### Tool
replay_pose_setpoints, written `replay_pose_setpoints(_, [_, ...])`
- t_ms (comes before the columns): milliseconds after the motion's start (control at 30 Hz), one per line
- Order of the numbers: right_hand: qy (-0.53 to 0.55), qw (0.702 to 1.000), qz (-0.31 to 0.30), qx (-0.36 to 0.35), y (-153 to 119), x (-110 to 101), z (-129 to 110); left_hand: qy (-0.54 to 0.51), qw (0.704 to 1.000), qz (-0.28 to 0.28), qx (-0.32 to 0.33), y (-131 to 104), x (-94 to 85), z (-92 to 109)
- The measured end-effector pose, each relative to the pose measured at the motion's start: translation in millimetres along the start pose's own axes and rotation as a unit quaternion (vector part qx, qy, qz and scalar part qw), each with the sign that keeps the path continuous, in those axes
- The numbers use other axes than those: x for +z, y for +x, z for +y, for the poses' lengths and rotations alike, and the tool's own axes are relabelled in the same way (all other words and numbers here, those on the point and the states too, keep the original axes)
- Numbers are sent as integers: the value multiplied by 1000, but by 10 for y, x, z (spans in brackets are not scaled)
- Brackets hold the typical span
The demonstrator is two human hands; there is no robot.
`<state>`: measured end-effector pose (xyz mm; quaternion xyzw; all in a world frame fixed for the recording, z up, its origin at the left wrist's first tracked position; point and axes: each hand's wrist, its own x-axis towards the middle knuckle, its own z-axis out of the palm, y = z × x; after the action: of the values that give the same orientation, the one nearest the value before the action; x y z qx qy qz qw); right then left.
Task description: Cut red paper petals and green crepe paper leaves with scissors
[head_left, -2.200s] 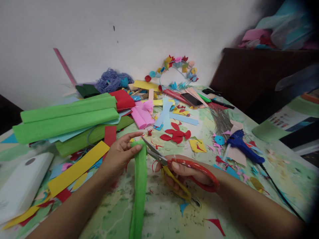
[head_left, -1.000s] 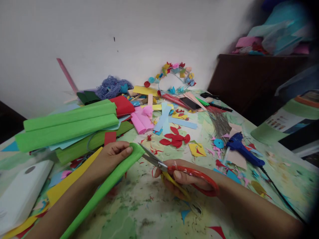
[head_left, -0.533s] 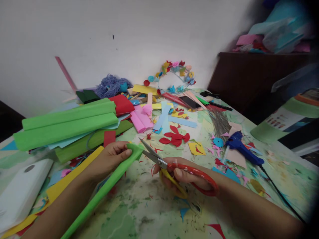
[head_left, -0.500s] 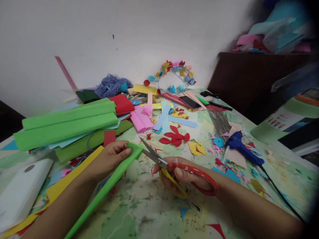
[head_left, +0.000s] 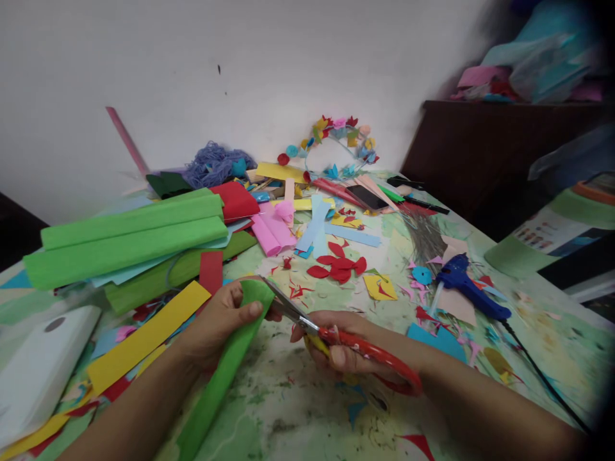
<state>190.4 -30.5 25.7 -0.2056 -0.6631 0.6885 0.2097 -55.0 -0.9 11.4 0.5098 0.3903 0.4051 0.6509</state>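
Note:
My left hand (head_left: 225,323) pinches a long strip of green crepe paper (head_left: 228,368) near its upper end, and the rest hangs down towards me. In my right hand (head_left: 343,349) is a pair of scissors (head_left: 375,352) with one red and one yellow handle, fingers through the loops. The blades point up and left at the top edge of the green strip, close together. Whether they touch the paper I cannot tell. Beyond the blades lies a small group of red paper petals (head_left: 339,264).
Green crepe rolls (head_left: 134,230) lie at the left, above a white box-like device (head_left: 45,371). A blue glue gun (head_left: 471,288) with a cable rests at the right, near a large green bottle (head_left: 552,230). A flower wreath (head_left: 336,147) stands against the wall.
My left hand has turned and shifted slightly down, and the green strip now shows a wider face. The scissor blades have come closer together and moved a little left.

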Motion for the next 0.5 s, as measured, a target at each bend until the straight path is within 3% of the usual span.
replay_pose_setpoints(133, [-8, 1000, 12, -12, 17, 12, 25, 21, 1000, -8, -12, -8, 26, 47])
replay_pose_setpoints(500, [106, 992, 60, -13, 2, 124, 21, -15, 999, -24, -42, -24, -8, 126])
